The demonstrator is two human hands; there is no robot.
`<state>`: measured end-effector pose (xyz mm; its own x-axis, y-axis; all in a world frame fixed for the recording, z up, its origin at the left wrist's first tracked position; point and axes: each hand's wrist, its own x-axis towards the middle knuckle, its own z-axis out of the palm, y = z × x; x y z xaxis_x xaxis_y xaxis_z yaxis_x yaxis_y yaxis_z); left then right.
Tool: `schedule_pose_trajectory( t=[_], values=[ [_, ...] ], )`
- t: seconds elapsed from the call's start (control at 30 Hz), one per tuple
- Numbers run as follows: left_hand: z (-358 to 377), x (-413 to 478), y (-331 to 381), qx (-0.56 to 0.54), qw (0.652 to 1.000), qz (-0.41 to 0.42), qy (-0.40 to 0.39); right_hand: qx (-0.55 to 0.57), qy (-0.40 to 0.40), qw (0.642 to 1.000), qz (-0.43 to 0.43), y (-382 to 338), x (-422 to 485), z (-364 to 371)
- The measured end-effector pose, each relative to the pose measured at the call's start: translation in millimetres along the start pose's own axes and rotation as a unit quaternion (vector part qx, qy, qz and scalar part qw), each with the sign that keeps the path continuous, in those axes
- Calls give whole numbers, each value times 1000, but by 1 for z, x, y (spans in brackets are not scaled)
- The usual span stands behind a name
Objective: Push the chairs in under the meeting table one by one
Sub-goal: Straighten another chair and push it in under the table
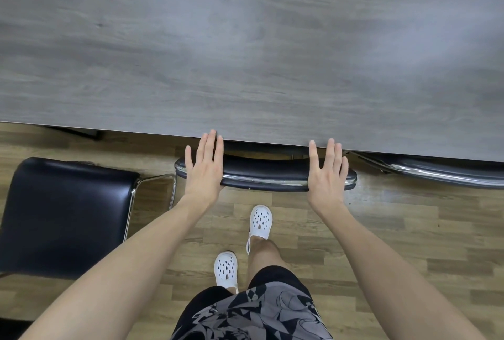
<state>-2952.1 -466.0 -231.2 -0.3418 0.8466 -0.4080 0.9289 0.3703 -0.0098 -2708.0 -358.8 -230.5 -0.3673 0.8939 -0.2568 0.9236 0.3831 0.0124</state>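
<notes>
Left hand (203, 167), right hand (327, 173) on chair (264, 173) | 3 chairs (65, 214) | 1 table (245, 39)

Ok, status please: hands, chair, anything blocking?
Open: left hand, right hand, flat on middle chair backrest. Seat under table. Nothing in way; left chair not in.

1. A grey table (245, 53) fills the upper half of the view.
2. A black chair (264, 176) stands with its seat under the table edge; only its backrest shows.
3. The left hand (204, 167) and the right hand (327, 173) lie over the two ends of this backrest, fingers straight.
4. A second black chair (65, 217) stands at the left, out on the wooden floor (395, 230), apart from the table.
5. A third chair (436, 170) at the right is partly under the table.
6. Two white shoes (260, 221) stand on the floor behind the middle chair.
</notes>
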Motion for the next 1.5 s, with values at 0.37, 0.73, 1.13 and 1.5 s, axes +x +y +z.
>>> schedule_pose_trajectory(
  t=[0.37, 0.73, 1.13, 1.5],
  values=[
    [-12, 24, -1, 22, 1000, 6, -5, -10, -11, 1000, -4, 1, 28, -4],
    [-22, 45, -2, 2, 1000, 3, -6, -18, -9, 1000, 0, 0, 50, -4],
    [-26, 44, -7, -23, 999, 19, -41, -52, -59, 997, -23, 4, 48, -10],
    [-14, -53, -22, -97, 994, 52, -22, -48, -84, 995, -35, -57, -49, -9]
  ],
)
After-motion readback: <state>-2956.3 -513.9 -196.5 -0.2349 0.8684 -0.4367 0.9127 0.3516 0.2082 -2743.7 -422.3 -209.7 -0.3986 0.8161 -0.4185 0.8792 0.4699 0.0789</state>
